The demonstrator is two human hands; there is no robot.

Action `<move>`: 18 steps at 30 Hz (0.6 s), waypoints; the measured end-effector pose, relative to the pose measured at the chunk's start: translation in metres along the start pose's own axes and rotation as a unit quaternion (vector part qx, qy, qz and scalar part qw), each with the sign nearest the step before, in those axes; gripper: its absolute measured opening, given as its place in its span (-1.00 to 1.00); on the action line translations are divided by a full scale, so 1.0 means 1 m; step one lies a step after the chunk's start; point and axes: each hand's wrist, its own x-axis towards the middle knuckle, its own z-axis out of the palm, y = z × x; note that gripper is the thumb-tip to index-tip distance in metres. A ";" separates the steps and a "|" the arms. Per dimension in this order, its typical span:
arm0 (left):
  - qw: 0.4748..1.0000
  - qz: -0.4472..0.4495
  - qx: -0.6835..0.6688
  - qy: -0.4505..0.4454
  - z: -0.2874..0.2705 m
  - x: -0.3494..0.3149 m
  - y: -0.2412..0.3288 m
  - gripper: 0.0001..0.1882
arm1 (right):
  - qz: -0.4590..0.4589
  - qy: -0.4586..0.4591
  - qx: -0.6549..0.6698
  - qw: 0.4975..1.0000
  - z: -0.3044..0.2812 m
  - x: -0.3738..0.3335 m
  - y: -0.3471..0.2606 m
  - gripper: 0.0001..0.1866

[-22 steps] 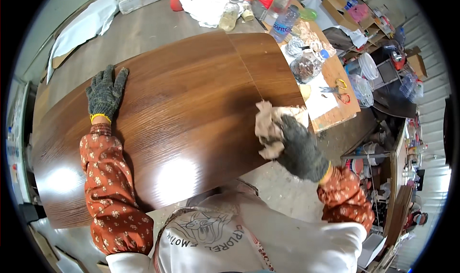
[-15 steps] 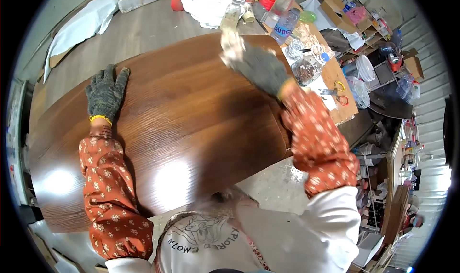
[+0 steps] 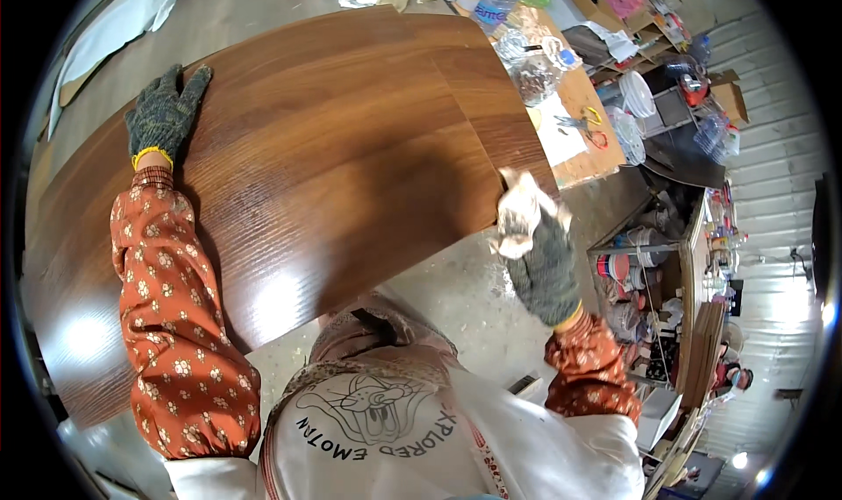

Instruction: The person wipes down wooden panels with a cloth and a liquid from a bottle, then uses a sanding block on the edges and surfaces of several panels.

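A large brown wood-grain panel (image 3: 342,105), glossy with bright reflections, lies in front of me. My left hand (image 3: 163,118), in a dark grey knitted glove with a yellow cuff, rests flat on its far left part, fingers spread. Near the panel's right front corner, my right hand (image 3: 545,272), gloved the same way, is closed on a crumpled cream-coloured rag (image 3: 521,212). The rag is at the panel's edge; whether it touches the surface I cannot tell. Fingertips of the right hand are partly hidden behind the cloth.
At the right, a wooden side table (image 3: 574,174) carries scissors (image 3: 581,125), a clear jug with a blue cap (image 3: 537,77) and a plastic bottle (image 3: 496,4). Cluttered shelves with a white bucket (image 3: 637,94) stand beyond. White sheeting (image 3: 118,31) lies far left.
My right hand has come back toward me with the rag, from the panel's far right part to its right front corner. The left hand stays flat; the whole view has shifted.
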 end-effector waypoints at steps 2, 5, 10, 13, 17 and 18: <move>0.999 -0.019 0.022 -0.023 -0.004 -0.001 0.001 -0.21 | 0.095 0.005 0.046 0.994 0.013 -0.035 0.004 -0.63; 0.999 -0.024 0.028 -0.028 -0.009 -0.004 0.008 -0.22 | 0.178 0.122 0.119 0.969 0.007 -0.035 0.007 -0.73; 0.999 -0.014 0.017 -0.027 -0.004 -0.002 0.003 -0.22 | -0.029 0.087 -0.117 0.989 0.009 0.051 -0.008 -0.76; 1.000 -0.005 0.018 -0.014 0.004 -0.003 0.000 -0.22 | 0.082 0.117 -0.063 0.988 0.026 0.072 -0.030 -0.73; 0.999 -0.005 0.014 -0.035 -0.016 -0.010 0.010 -0.23 | 0.077 0.101 -0.074 0.989 0.015 0.042 -0.034 -0.63; 0.999 -0.008 0.018 -0.039 -0.020 -0.012 0.013 -0.22 | 0.011 0.099 -0.126 0.987 0.013 0.043 -0.027 -0.63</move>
